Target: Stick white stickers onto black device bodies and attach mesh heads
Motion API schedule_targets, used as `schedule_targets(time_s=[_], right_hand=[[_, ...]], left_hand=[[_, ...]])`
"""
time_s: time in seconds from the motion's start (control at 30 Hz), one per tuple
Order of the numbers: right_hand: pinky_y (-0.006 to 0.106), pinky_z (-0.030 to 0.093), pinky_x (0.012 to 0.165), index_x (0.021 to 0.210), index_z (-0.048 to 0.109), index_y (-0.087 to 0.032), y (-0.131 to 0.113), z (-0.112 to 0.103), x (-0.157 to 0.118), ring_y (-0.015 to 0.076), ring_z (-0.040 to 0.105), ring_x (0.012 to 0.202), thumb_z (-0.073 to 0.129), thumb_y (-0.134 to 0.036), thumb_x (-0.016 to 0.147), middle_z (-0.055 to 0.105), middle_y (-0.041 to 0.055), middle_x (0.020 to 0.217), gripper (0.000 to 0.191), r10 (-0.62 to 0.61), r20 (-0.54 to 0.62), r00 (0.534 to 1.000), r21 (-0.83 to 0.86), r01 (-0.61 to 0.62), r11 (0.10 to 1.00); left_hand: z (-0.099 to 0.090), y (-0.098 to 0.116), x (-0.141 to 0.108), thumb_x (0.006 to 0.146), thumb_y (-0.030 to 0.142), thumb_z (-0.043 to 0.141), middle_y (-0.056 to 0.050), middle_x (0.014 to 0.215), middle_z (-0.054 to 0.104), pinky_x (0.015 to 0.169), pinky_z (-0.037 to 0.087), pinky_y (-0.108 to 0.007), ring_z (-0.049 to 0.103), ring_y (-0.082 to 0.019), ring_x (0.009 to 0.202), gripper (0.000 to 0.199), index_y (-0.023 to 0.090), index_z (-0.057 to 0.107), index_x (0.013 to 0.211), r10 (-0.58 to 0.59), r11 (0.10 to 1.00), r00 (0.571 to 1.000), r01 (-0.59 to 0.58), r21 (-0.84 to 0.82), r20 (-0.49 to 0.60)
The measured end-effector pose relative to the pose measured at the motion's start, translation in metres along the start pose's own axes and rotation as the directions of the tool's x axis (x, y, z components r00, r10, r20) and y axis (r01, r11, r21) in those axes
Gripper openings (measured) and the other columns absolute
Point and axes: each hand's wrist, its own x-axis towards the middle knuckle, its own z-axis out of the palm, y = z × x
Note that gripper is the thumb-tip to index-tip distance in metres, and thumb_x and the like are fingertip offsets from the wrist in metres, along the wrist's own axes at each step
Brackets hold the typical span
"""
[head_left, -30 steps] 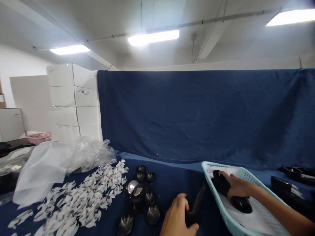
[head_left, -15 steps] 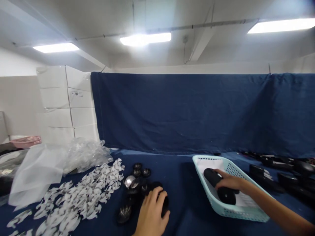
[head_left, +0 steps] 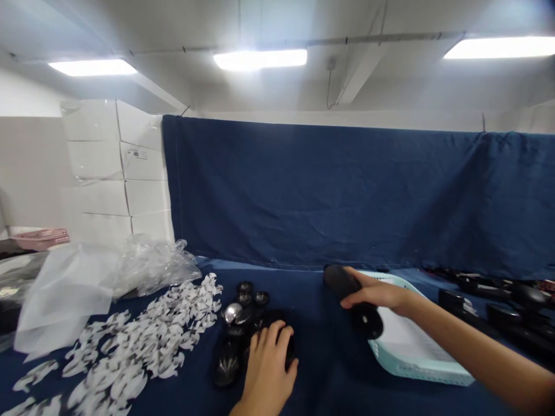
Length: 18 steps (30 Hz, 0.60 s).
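Observation:
My right hand grips a long black part with a round end, held over the left edge of a light blue basket. White paper lies in the basket. My left hand rests on a dark object at the pile of black round parts; its fingers are curled over that object, which is mostly hidden. A shiny silver-looking dome sits among the black parts.
Many small white pieces are heaped to the left. Clear plastic bags lie behind them, before stacked white boxes. Black parts stand at the right. A blue curtain hangs behind the table.
My right hand has lifted the long black part up and left out of the basket. My left hand has stayed at the black pile with little movement.

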Motion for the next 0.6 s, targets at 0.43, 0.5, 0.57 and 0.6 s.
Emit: schedule_targets(time_s=[0.43, 0.5, 0.57, 0.6], right_hand=[[0.046, 0.052, 0.091, 0.129, 0.054, -0.017, 0.015, 0.124, 0.066, 0.0233, 0.065, 0.102, 0.061, -0.044, 0.094, 0.064, 0.0084, 0.118, 0.045, 0.088, -0.005, 0.996, -0.301, -0.086, 0.95], [0.046, 0.052, 0.092, 0.129, 0.055, -0.017, 0.019, 0.123, 0.06, 0.0228, 0.066, 0.1, 0.055, -0.051, 0.096, 0.067, 0.0083, 0.114, 0.047, 0.067, -0.027, 0.997, -0.324, -0.072, 0.943], [0.043, 0.053, 0.088, 0.126, 0.057, -0.018, 0.024, 0.121, 0.053, 0.0215, 0.069, 0.093, 0.045, -0.055, 0.098, 0.071, 0.0071, 0.105, 0.047, 0.048, -0.044, 0.998, -0.349, -0.06, 0.935], [0.041, 0.053, 0.086, 0.125, 0.058, -0.019, 0.027, 0.12, 0.049, 0.0212, 0.07, 0.089, 0.043, -0.055, 0.099, 0.073, 0.0063, 0.099, 0.047, 0.039, -0.054, 0.998, -0.365, -0.056, 0.929]], left_hand=[[-0.004, -0.006, -0.002, 0.076, 0.027, 0.078, -0.005, 0.133, 0.058, 0.097, 0.04, -0.049, 0.055, -0.033, 0.113, 0.04, 0.026, 0.066, 0.114, -0.043, 0.998, 0.997, 0.045, -0.035, 0.058], [-0.002, -0.006, 0.0, 0.075, 0.033, 0.08, -0.006, 0.135, 0.058, 0.097, 0.04, -0.05, 0.055, -0.034, 0.114, 0.042, 0.027, 0.067, 0.114, -0.045, 0.998, 0.997, 0.048, -0.047, 0.063], [-0.002, -0.006, 0.002, 0.073, 0.037, 0.082, -0.005, 0.135, 0.059, 0.097, 0.041, -0.05, 0.055, -0.034, 0.114, 0.044, 0.027, 0.067, 0.113, -0.046, 0.996, 0.997, 0.051, -0.07, 0.064], [-0.002, -0.006, 0.003, 0.072, 0.04, 0.083, -0.005, 0.134, 0.059, 0.096, 0.041, -0.05, 0.056, -0.034, 0.114, 0.045, 0.027, 0.068, 0.112, -0.048, 0.995, 0.997, 0.053, -0.083, 0.061]])
